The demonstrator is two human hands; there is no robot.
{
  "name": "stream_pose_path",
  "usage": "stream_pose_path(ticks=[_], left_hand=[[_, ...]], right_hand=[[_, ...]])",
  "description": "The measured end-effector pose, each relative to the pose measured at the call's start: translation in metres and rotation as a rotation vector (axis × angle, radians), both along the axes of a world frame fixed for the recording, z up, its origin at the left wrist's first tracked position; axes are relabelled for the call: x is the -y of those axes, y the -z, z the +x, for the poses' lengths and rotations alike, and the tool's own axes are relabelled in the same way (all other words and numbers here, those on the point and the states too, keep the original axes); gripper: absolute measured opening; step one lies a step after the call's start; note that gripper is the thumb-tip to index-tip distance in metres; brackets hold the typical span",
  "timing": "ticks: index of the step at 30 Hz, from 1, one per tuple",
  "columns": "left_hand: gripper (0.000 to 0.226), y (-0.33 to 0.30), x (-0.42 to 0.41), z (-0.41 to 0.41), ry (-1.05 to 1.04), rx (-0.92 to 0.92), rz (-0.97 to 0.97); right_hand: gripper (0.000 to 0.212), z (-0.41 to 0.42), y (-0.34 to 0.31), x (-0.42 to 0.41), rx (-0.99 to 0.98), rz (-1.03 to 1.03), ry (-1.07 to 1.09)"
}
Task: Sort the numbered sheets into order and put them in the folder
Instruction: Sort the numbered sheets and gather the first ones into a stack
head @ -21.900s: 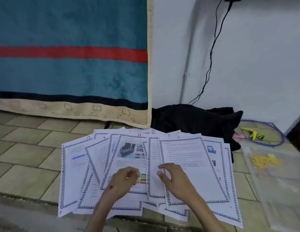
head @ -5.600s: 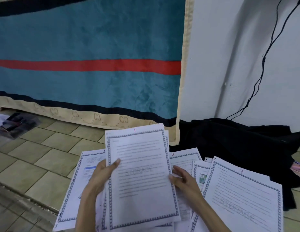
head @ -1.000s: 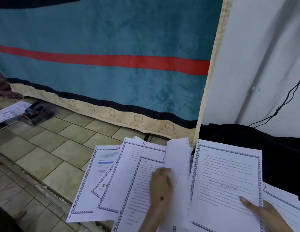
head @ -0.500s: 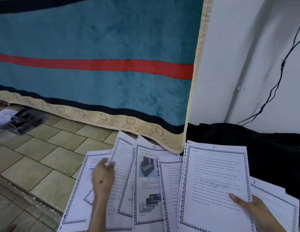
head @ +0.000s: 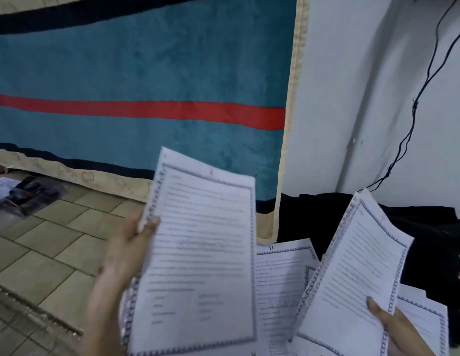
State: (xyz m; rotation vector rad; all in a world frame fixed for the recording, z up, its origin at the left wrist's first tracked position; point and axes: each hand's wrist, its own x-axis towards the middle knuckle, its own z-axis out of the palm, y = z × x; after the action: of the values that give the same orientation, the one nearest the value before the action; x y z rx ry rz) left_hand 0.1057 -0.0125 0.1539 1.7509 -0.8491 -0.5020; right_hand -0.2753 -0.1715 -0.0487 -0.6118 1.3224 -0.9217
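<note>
My left hand (head: 126,255) grips a bordered printed sheet (head: 203,263) by its left edge and holds it up off the floor; a red number at its top is too blurred to read. My right hand (head: 396,327) pinches another sheet (head: 352,273) at its lower right corner, tilted up to the right. Between them, sheet 11 (head: 280,273) lies on the floor with more sheets under and beside it (head: 424,314). The folder is out of view.
A teal blanket with a red stripe (head: 146,111) hangs behind. Black cloth (head: 429,232) lies by the white wall at right, with a black cable (head: 414,106) above it. A plastic packet and a paper (head: 25,194) lie on the tiled floor at left.
My left hand has lifted one sheet out of the spread and raised it. My right hand has tilted its sheet up and to the right. The view has shifted right.
</note>
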Motion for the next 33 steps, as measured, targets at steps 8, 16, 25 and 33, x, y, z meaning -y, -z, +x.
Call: stream_pose_path(ticks=[8, 16, 25, 33], left_hand=[[0.049, 0.146, 0.042, -0.032, 0.198, -0.085, 0.461], [0.040, 0.154, 0.051, -0.050, 0.222, -0.176, 0.398], [0.045, 0.147, 0.062, -0.091, 0.375, -0.334, 0.329], [0.041, 0.119, 0.054, -0.068, 0.588, -0.448, 0.106]], right_hand=[[0.064, 0.017, -0.034, -0.006, 0.023, 0.059, 0.017], [0.048, 0.020, -0.050, -0.003, 0.053, 0.113, -0.111], [0.019, 0.065, -0.041, -0.040, -0.125, -0.076, -0.422], [0.061, 0.072, -0.052, -0.047, 0.130, 0.018, -0.329]])
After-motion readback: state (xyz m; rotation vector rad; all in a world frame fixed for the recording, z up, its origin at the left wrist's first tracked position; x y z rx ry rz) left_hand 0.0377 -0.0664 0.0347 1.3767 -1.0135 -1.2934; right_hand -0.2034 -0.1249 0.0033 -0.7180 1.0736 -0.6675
